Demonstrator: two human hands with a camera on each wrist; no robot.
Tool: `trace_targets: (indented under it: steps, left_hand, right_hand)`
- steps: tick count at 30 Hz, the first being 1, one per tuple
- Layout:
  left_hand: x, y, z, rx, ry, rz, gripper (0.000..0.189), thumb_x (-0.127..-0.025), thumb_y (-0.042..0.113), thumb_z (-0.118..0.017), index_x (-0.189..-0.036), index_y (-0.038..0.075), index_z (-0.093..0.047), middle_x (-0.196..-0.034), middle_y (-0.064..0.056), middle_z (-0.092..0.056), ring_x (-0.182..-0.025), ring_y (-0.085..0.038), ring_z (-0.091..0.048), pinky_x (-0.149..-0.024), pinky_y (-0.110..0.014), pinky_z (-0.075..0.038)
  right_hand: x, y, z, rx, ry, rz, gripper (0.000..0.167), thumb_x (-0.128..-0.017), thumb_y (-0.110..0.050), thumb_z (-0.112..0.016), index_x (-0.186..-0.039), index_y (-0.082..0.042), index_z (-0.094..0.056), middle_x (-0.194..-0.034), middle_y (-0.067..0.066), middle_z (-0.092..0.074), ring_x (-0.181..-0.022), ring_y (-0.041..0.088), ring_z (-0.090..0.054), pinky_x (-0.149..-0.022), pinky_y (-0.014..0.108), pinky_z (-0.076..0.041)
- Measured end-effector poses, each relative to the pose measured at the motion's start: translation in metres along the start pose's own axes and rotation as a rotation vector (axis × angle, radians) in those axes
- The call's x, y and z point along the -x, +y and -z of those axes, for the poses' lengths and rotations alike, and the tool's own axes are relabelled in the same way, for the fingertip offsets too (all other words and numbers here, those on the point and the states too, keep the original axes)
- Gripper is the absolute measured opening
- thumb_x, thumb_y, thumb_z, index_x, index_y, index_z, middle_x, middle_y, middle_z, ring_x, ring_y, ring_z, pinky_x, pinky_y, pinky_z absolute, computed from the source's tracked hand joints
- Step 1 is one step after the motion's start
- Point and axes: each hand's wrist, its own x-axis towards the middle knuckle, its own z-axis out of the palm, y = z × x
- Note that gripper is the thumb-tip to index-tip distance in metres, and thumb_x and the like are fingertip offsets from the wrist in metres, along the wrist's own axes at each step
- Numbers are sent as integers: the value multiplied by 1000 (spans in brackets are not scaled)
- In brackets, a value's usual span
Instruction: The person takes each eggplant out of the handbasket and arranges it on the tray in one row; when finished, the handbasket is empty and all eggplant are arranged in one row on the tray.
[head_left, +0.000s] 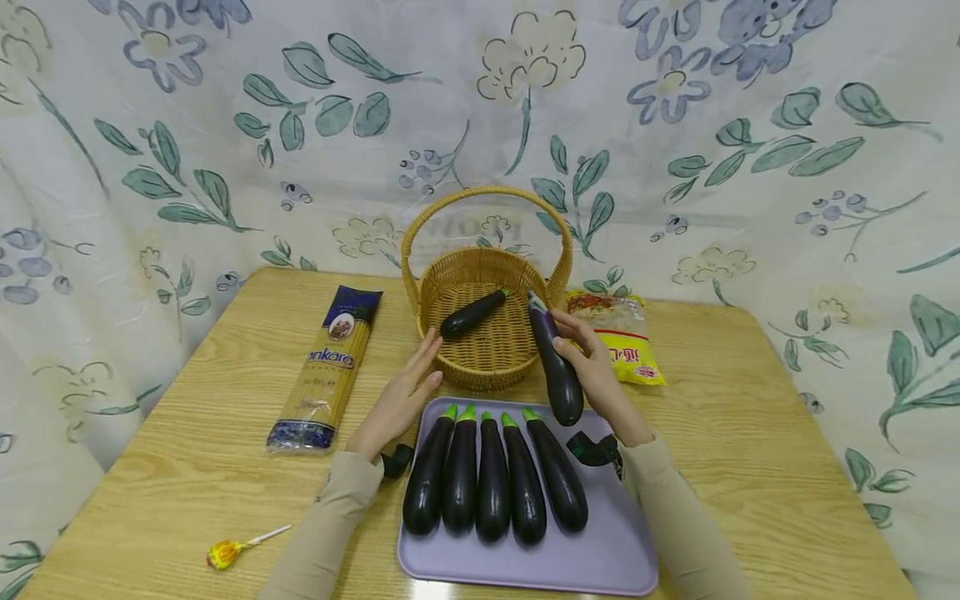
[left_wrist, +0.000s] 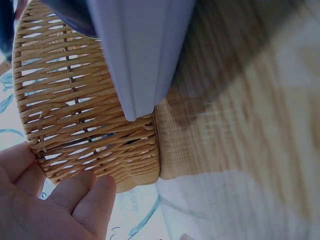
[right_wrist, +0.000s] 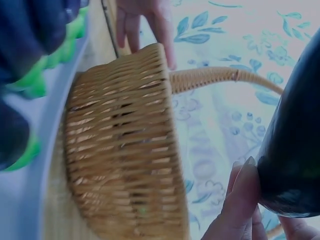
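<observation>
My right hand [head_left: 596, 367] grips an eggplant [head_left: 556, 362] around its middle, above the right front rim of a wicker basket [head_left: 487, 379]. Its stem end points away from me, over the basket. In the right wrist view the held eggplant [right_wrist: 295, 145] looms large beside the thumb. My left hand [head_left: 401, 396] touches the basket's left side with fingers extended; the left wrist view shows those fingertips [left_wrist: 100, 195] against the weave. One eggplant [head_left: 472, 315] lies inside the basket. Several more eggplants [head_left: 492, 483] lie in a row on a lilac tray [head_left: 607, 550].
A pack of spaghetti [head_left: 322, 375] lies left of the basket. Behind my right hand is a yellow food packet [head_left: 626, 342]. A lollipop [head_left: 228, 552] rests at the table's front left. The basket's tall handle [head_left: 483, 192] arches up before a floral curtain [head_left: 300, 167].
</observation>
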Motion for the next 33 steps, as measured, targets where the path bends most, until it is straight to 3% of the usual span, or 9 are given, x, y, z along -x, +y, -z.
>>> trace_targets:
  steps: [5,11,17,22,30,33]
  left_hand:
    - [0,1,0,2,-1,1,57,-105,24,-41,-156,14,-18,-165,-4,-5,-149,-36,-18,-114,-64,-21]
    - [2,1,2,-8,-14,8,58,-105,35,-37,-157,21,-15,-165,7,-1,-150,-34,-16,-115,-64,-20]
    - [1,1,1,-5,-17,-1,61,-105,40,-36,-157,16,-16,-165,3,-1,-150,-35,-15,-114,-65,-20]
    - [0,1,0,-1,-15,-8,59,-105,35,-37,-157,16,-16,-166,-3,-4,-150,-35,-15,-115,-64,-20]
    - [1,0,0,2,-16,-1,58,-105,25,-40,-157,22,-14,-166,-1,-3,-150,-34,-14,-115,-64,-19]
    - [1,0,1,-2,-9,-10,58,-105,24,-40,-157,17,-16,-165,-3,-4,-149,-36,-16,-114,-65,-20]
  right_hand:
    - [15,7,10,25,30,-18,46,-101,-18,-49,-146,-11,-42,-145,16,-44,-112,2,-50,-82,15,-48]
    - [26,14,15,3,47,-70,46,-102,-16,-47,-146,-6,-40,-140,18,-45,-103,-1,-53,-79,15,-48]
    - [31,18,17,21,51,-77,47,-102,-18,-48,-147,-7,-40,-141,18,-45,-109,2,-49,-82,13,-46]
    - [37,20,19,31,54,-77,46,-102,-18,-48,-146,-7,-40,-143,16,-43,-117,7,-43,-86,11,-43]
    - [52,28,25,86,76,-101,45,-101,-16,-49,-145,-7,-42,-145,15,-43,-120,3,-40,-87,10,-41]
    - [57,30,28,97,73,-103,47,-101,-17,-49,-146,-7,-41,-145,16,-43,-119,2,-41,-86,12,-43]
